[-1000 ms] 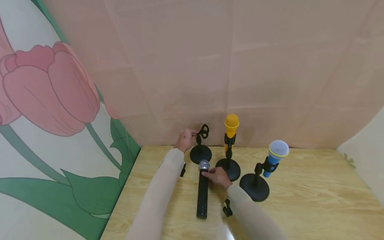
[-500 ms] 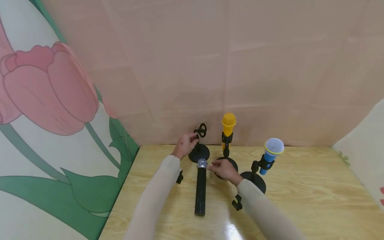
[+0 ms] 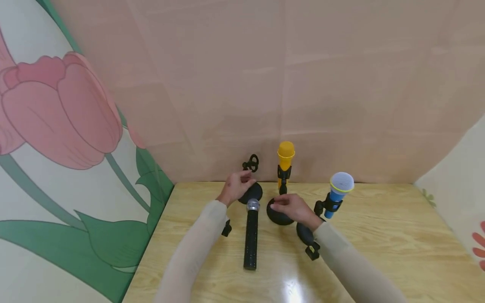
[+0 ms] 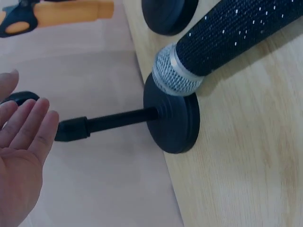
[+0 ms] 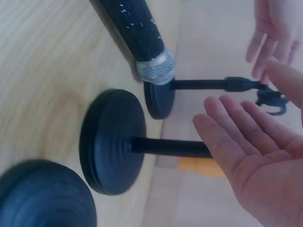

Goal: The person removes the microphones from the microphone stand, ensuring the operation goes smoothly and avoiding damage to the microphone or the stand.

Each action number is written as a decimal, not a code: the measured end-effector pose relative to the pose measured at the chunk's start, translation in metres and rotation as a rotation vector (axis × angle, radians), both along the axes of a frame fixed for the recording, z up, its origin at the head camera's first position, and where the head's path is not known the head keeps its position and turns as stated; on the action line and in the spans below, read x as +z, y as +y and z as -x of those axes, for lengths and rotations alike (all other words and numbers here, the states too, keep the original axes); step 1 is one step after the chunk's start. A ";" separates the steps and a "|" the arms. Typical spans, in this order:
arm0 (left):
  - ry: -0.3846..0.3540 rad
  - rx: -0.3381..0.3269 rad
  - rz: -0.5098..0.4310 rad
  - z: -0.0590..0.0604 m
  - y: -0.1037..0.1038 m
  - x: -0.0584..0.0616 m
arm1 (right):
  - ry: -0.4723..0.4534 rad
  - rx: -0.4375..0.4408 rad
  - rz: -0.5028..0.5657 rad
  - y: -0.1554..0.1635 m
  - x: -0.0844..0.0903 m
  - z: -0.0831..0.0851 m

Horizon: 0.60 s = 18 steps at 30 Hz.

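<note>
A black microphone [image 3: 250, 235] with a silver mesh head lies flat on the wooden worktop [image 3: 379, 235], its head pointing toward the back wall and lying just beside the round base of the empty stand [image 3: 251, 189]. The left hand [image 3: 236, 185] hovers beside that stand's post, fingers straight and relaxed, holding nothing; the left wrist view shows its palm open next to the black post without touching it. The right hand [image 3: 291, 207] is also spread open, palm up in the right wrist view, just above the base of the stand carrying the orange microphone [image 3: 285, 158], gripping nothing; whether it touches the base cannot be told.

Three microphones are in view: the black one lying down, the orange one upright in its clip, and a blue microphone [image 3: 338, 190] with a pale head tilted in its own holder at the right. Three black round-based stands stand near the back edge of the worktop. Behind them hangs a pink backdrop, with a painted tulip on the left wall.
</note>
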<state>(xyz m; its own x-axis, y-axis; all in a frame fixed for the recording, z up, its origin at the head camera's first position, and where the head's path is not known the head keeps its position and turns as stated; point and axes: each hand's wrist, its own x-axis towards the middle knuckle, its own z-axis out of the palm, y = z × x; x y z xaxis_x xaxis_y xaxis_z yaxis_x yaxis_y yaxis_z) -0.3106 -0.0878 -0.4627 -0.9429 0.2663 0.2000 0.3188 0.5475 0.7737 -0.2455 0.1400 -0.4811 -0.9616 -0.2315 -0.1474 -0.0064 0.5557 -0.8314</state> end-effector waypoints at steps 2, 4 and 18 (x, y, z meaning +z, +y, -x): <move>-0.010 -0.006 -0.017 -0.002 0.002 -0.001 | 0.018 0.008 -0.011 0.004 0.005 -0.001; -0.018 -0.013 -0.034 -0.004 0.006 -0.001 | 0.031 0.007 -0.017 0.007 0.010 -0.001; -0.070 -0.036 -0.073 -0.016 0.037 0.010 | 0.089 0.015 0.007 0.030 0.030 -0.003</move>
